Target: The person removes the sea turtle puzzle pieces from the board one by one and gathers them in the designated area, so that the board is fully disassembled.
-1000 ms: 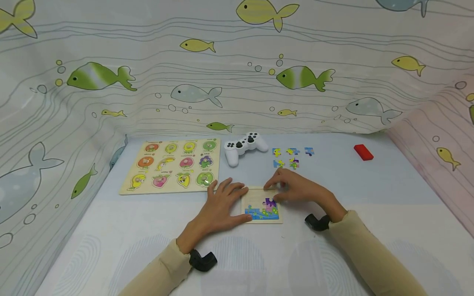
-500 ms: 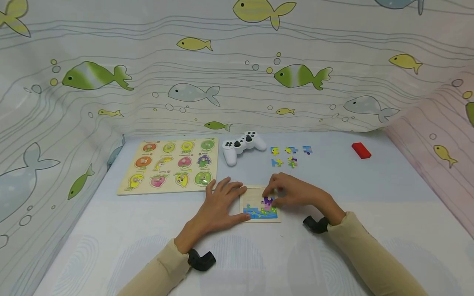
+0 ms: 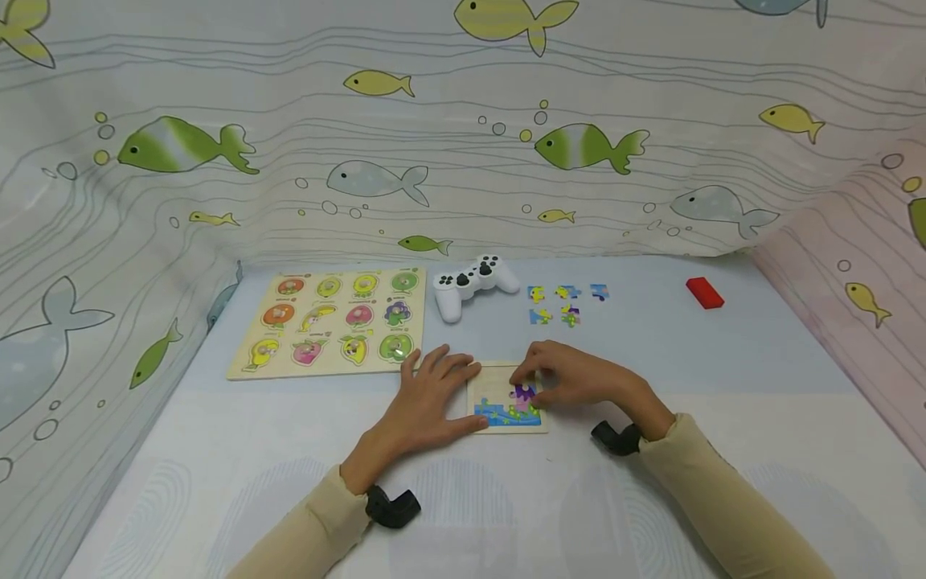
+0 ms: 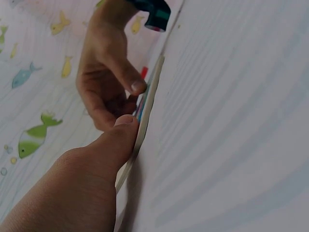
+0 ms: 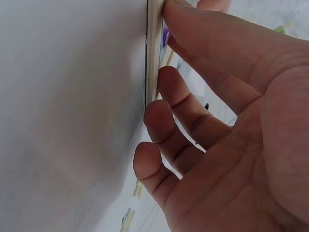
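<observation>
A small wooden puzzle board (image 3: 495, 381) lies on the table, its lower part filled with blue and green pieces. My left hand (image 3: 427, 402) rests spread at its left side, thumb on the near edge and index fingertip by the far left corner. At the board's right, my right hand (image 3: 579, 375) pinches a purple puzzle piece (image 3: 524, 392) between thumb and index finger. In the right wrist view, the other fingers (image 5: 159, 121) of that hand are bent beside the board's edge. The fingertips hide part of the piece.
Several loose puzzle pieces (image 3: 567, 293) lie beyond the right hand. A white game controller (image 3: 470, 283) sits behind the board. To the left is a large fruit puzzle board (image 3: 289, 370); a red block (image 3: 705, 293) lies at the far right. A fish-print curtain (image 3: 463, 129) hangs behind.
The right hand's index finger has come down from the board's far edge to the purple piece, closer to the thumb. The left hand has stayed on the board. The view has shifted slightly.
</observation>
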Demonstrator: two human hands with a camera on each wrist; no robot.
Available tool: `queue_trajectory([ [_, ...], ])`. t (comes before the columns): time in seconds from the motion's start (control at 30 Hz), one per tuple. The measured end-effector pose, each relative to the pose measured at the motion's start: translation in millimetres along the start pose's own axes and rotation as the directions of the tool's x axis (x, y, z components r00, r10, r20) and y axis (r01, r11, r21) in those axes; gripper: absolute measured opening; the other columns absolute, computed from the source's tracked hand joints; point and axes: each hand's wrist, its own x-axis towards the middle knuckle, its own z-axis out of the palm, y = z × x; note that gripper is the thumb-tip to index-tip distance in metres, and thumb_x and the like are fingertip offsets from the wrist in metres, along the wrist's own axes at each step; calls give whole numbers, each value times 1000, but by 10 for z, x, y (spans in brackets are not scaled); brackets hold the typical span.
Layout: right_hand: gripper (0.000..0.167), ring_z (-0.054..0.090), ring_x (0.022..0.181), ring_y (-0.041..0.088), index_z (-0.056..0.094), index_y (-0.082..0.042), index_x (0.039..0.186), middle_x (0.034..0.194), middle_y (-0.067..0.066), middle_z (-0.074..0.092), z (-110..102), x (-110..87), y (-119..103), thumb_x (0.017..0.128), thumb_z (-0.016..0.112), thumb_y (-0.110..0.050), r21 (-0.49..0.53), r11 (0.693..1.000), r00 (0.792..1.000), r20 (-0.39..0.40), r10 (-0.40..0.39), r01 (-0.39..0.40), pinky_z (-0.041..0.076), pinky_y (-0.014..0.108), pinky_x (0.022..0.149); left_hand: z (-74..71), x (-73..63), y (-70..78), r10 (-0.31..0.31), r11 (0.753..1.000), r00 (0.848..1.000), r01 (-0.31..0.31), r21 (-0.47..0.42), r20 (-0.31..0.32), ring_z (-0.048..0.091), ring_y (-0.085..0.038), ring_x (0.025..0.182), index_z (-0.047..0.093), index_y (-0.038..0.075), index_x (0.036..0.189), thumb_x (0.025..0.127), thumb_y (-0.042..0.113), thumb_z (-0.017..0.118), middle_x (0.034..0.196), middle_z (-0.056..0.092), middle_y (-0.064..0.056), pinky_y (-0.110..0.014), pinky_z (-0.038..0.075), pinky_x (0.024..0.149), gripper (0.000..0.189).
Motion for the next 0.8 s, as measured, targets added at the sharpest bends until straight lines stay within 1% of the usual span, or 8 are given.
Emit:
queue_trajectory([
  [0.23,35,50,97,16,75,-20,122,108,-1,63,-5,1,-15,88,78,-12,-14,1000,1000,7,-8,8,44,29,86,-10,9,6,0,1000,1000,0,-4,-2,35,-37,149,54,23,147,85,68,65,150,52,1,-70,15,118,77],
  [0.4,33,50,98,16,75,-21,120,108,-2,62,5,0,-13,88,77,-12,-18,1000,1000,9,-2,2,44,29,87,-3,9,8,-5,1000,1000,5,-14,4,35,-37,150,54,23,147,85,68,65,151,52,1,-69,15,118,77],
  [0.8,31,54,98,16,74,-21,117,105,-3,63,9,-7,-37,88,77,-11,8,1000,1000,-1,12,-12,47,30,89,9,3,3,-6,1000,1000,6,-16,-4,35,-37,150,55,23,147,84,67,66,150,52,1,-69,14,119,77],
])
